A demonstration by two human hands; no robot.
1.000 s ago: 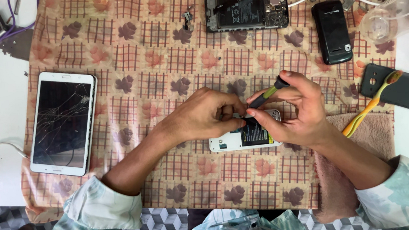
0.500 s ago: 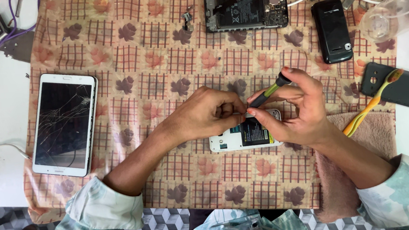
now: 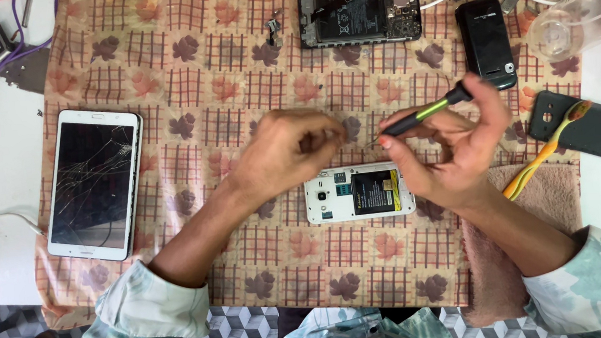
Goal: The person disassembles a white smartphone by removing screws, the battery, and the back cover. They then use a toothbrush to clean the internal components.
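My right hand (image 3: 456, 151) holds a small screwdriver (image 3: 425, 113) with a green and black handle, tip pointing left. My left hand (image 3: 291, 154) is curled with fingertips pinched together just left of that tip; what it pinches is too small to see. Both hands hover a little above a white phone (image 3: 359, 193) lying face down with its back cover off and battery showing.
A leaf-patterned cloth (image 3: 185, 71) covers the table. On it lie a white tablet with a cracked screen (image 3: 94, 184), an opened phone showing its circuit board (image 3: 360, 15), and a black phone (image 3: 487, 41). A toothbrush (image 3: 541, 153) rests over a black case (image 3: 598, 131) at right.
Both hands have lifted and drawn slightly apart above the white phone, which now shows more fully. The screwdriver tip has come away from the phone.
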